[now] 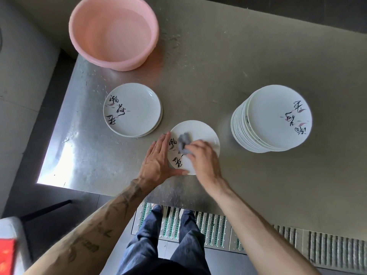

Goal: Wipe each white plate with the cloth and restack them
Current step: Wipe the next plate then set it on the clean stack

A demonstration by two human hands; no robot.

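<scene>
**Grey cloth bunched on one plate, held between both hands**

The right hand is curled around a crumpled grey cloth and presses it onto the face of a single white plate on the steel table. This hand is smeared by motion blur, so its separate fingers are hard to make out, and it covers the plate's near right part. The cloth hides the middle of the plate's black brush lettering.

The left hand lies flat, its fingers straight and together against the plate's left rim and its thumb along the near edge. It grips nothing.

Beyond the left hand's fingertips sits a low stack of plates. Only slivers of the lower rims show, so the count is unclear. Out to the right of the right hand, well apart from it, stands a tall stack of plates, its lower plates showing only as edges. Far beyond the left hand is a pink basin, its far rim cut off by the frame. Below the forearms a floor grating shows, partly hidden by the person's legs.
</scene>
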